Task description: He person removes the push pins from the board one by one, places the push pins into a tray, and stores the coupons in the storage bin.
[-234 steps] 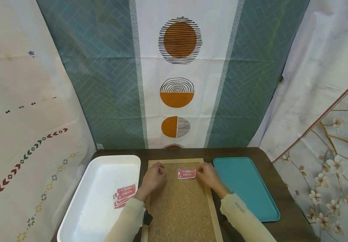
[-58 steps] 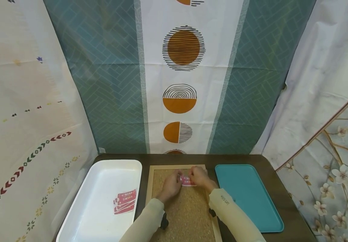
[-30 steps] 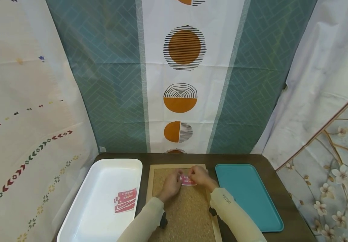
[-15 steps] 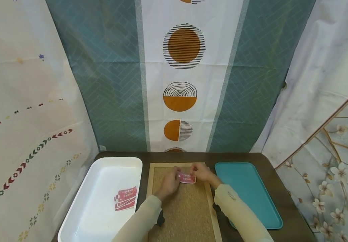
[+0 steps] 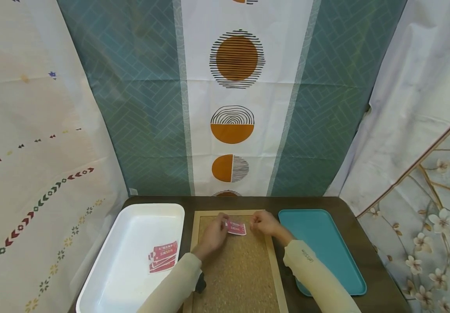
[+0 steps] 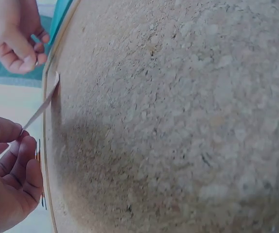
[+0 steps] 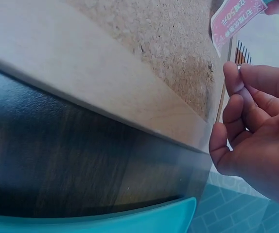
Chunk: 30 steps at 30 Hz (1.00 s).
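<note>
In the head view my left hand (image 5: 214,234) pinches the left end of a pink printed coupon (image 5: 236,228) over the upper part of a wood-framed cork board (image 5: 236,274). The left wrist view has the coupon (image 6: 41,106) nearly edge-on, tilted, its far end close to the cork. Just right of the coupon, apart from it, is my right hand (image 5: 267,224). Its thumb and forefinger (image 7: 234,77) are pressed together in the right wrist view. A tiny light tip shows between them, like a pin, too small to make out surely.
At left a white tray (image 5: 115,278) holds several overlapping pink coupons (image 5: 163,257). A teal tray (image 5: 326,243) lies right of the board, partly behind the right sleeve. Both trays and the board are on a dark wooden table (image 5: 201,202). Patterned cloths hang around it.
Half a second ago both hands were at the coupon. Now the right hand has drawn off to the right, while the left hand has shifted the coupon left and tilted it.
</note>
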### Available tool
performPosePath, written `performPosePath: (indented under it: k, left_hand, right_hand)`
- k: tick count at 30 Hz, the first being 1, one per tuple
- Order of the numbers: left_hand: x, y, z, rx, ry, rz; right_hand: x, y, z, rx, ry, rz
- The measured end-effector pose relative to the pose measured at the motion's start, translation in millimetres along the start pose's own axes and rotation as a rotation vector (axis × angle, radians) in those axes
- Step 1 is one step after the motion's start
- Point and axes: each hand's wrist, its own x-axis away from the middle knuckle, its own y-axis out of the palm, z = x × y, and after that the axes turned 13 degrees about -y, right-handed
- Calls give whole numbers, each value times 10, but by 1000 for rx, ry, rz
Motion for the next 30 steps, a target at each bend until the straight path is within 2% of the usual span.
performPosePath:
  k: [5, 12, 16, 22, 30]
  left_hand:
    - [38, -89, 3, 11, 10, 15]
    - [18, -199, -19, 6, 79, 76]
    - [37, -269, -13, 15, 48, 84]
    - [94, -373, -14, 50, 13, 59]
    - [94, -517, -92, 34, 47, 121]
  right_hand:
    - [39, -13, -3, -24, 23, -11]
    - [114, -3, 1, -13, 8, -6]
    - [189, -8, -3, 5, 4, -6]
    - [270, 11, 15, 27, -18, -2]
    - [381, -27, 22, -37, -7, 25]
